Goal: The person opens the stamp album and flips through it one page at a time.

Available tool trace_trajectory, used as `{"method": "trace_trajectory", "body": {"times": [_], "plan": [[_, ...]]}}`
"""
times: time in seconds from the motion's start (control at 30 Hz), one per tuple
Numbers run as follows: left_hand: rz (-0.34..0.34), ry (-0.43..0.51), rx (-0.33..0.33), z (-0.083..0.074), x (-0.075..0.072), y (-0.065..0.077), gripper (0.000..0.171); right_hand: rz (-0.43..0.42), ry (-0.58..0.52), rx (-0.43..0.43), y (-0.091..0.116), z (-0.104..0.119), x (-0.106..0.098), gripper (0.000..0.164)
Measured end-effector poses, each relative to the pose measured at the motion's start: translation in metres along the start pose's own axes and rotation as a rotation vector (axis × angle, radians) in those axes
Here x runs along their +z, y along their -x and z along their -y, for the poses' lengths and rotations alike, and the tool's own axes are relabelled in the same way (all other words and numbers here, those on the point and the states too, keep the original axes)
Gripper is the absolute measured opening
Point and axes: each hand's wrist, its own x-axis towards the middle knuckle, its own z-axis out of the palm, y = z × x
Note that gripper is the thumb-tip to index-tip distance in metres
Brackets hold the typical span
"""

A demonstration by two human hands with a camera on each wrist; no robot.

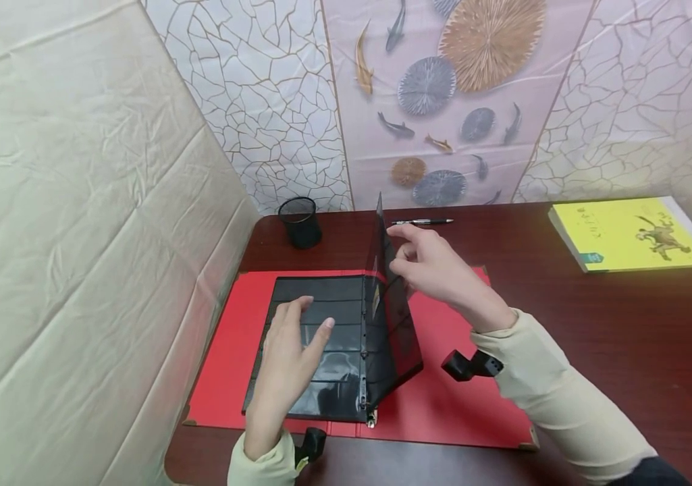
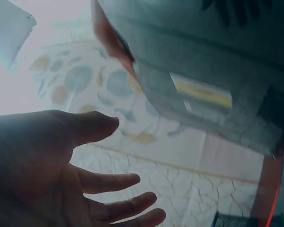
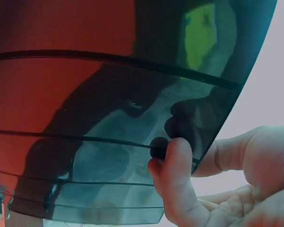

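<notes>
A red ring-bound album [image 1: 449,398] lies spread on the table, with black pocket pages [image 1: 336,364] flat on its left side. One dark glossy page [image 1: 403,324] stands nearly upright from the rings. My right hand [image 1: 437,266] pinches the outer edge of that page; in the right wrist view, finger and thumb [image 3: 180,161] lie on either side of it. Over the flat pages hovers my left hand [image 1: 287,358], fingers spread and holding nothing. A small card with a yellow band [image 2: 203,93] shows in a pocket of the raised page in the left wrist view.
A black mesh pen cup [image 1: 302,226] stands at the back left of the brown table [image 1: 619,351]. Behind the album lies a pen [image 1: 424,221]. A yellow book [image 1: 631,233] is at the back right. Fabric-covered walls rise along the left and back.
</notes>
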Motion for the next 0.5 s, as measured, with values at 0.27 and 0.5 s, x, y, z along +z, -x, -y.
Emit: {"method": "trace_trajectory", "body": {"times": [0.27,0.5], "plan": [[0.087,0.086,0.138,-0.017,-0.005,0.007,0.061,0.040,-0.049,0.032,-0.013,0.011,0.018,0.059],[0.153,0.233,0.126,-0.028,-0.005,0.012,0.066,0.068,-0.031,0.017,-0.025,0.022,0.039,0.064]]}}
